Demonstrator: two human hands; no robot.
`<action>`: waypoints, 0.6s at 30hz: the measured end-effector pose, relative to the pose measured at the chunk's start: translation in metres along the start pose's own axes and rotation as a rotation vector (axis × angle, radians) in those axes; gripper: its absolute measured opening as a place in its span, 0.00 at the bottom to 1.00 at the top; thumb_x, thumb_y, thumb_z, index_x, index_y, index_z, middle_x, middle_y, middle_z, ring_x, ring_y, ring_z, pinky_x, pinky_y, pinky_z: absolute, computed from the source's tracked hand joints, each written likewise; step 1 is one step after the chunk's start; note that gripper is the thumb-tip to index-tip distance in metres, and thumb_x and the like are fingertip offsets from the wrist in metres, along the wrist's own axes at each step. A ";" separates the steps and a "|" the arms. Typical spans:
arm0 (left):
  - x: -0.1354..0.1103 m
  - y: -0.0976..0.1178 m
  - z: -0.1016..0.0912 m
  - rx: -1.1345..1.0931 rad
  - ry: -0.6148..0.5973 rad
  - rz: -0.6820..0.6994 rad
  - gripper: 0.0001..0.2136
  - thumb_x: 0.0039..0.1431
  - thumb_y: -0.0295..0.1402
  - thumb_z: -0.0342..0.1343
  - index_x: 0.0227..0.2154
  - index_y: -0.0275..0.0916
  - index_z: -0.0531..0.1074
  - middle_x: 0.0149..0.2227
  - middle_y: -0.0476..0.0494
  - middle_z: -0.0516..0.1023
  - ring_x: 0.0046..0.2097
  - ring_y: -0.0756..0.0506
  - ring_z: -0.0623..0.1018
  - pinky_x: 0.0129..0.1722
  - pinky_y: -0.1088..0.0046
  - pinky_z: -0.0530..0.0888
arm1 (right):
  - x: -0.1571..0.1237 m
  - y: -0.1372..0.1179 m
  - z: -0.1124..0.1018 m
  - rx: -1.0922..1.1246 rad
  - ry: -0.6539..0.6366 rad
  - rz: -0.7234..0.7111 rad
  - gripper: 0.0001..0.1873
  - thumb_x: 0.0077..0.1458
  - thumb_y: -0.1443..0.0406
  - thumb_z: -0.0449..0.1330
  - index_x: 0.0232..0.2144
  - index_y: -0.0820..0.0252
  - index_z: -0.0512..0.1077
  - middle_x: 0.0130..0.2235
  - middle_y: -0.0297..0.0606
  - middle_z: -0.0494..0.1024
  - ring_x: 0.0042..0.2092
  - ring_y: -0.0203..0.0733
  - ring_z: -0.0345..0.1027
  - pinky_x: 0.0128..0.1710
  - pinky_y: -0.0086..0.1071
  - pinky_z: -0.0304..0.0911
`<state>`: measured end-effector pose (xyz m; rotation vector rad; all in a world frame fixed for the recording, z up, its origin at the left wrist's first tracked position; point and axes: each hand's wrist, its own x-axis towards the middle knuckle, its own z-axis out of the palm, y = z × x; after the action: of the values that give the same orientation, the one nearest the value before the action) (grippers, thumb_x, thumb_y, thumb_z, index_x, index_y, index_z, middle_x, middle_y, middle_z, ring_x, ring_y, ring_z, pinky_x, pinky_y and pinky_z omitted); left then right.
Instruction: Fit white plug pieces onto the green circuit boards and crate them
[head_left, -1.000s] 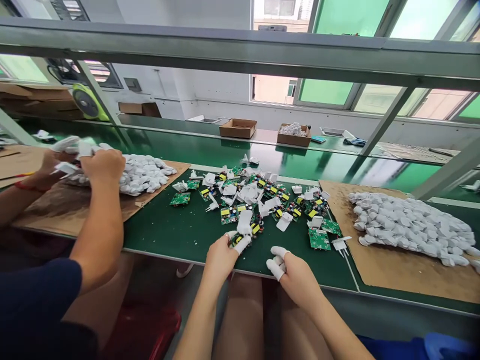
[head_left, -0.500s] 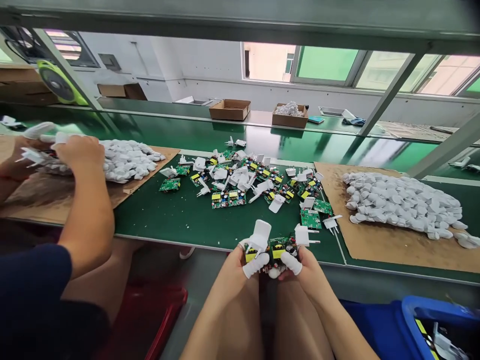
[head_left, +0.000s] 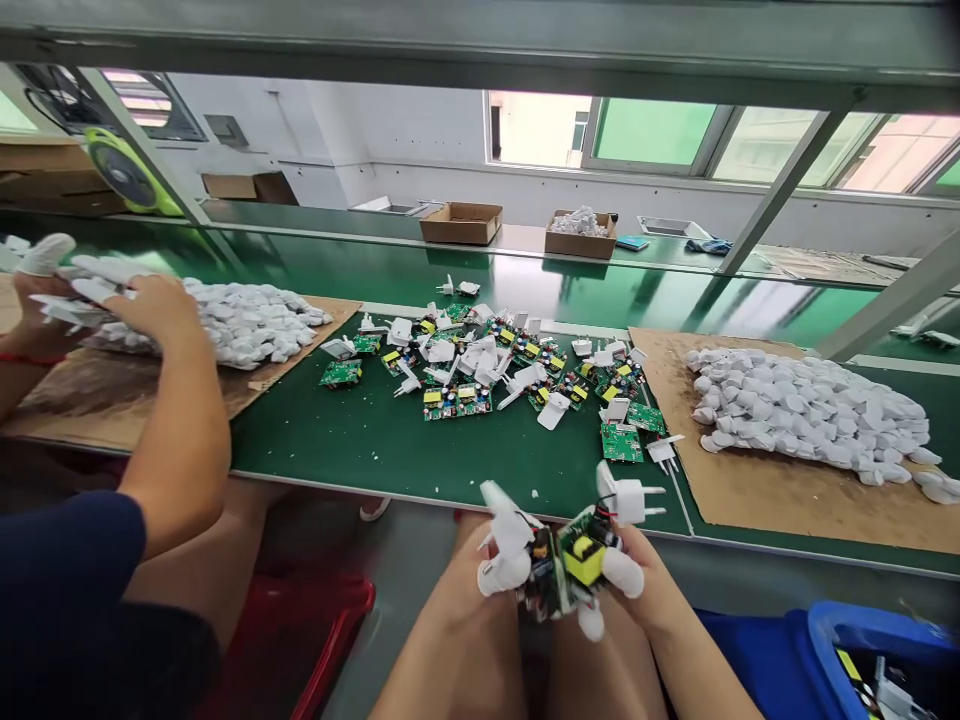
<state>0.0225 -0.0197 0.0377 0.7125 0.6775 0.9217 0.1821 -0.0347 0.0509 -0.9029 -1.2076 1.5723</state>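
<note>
Over my lap, just off the bench's front edge, my left hand [head_left: 472,590] grips a circuit board [head_left: 540,570] turned nearly edge-on, with a white plug piece [head_left: 508,522] beside it. In my right hand [head_left: 643,568] is a second circuit board [head_left: 583,558] carrying a yellow transformer; a white two-pin plug [head_left: 630,500] hangs by wires at its top. The boards meet at an angle along their inner edges; whether they are still joined I cannot tell. White finger covers sit on both thumbs and some fingers.
Several boards with plugs [head_left: 480,360] lie heaped on the green bench [head_left: 360,435]. White casings [head_left: 810,410] cover cardboard at right. A co-worker's hands [head_left: 161,310] hold white parts at left. A blue bin [head_left: 817,640] and a red bin [head_left: 337,640] stand below the bench.
Both hands have tilted the boards from lying flat side by side to standing at an angle, and moved slightly lower. The co-worker's hands have shifted a little left.
</note>
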 end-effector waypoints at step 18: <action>0.071 0.134 -0.064 1.617 1.036 -0.034 0.24 0.51 0.46 0.41 0.41 0.29 0.65 0.41 0.27 0.67 0.44 0.30 0.66 0.38 0.55 0.66 | 0.126 -0.117 -0.064 -1.773 0.519 0.239 0.20 0.53 0.62 0.50 0.44 0.73 0.62 0.40 0.55 0.69 0.42 0.54 0.63 0.36 0.37 0.58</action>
<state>-0.0573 0.1143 0.0907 1.5929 2.4546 0.4846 0.2306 0.1139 0.1470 -2.3488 -1.9625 -0.0851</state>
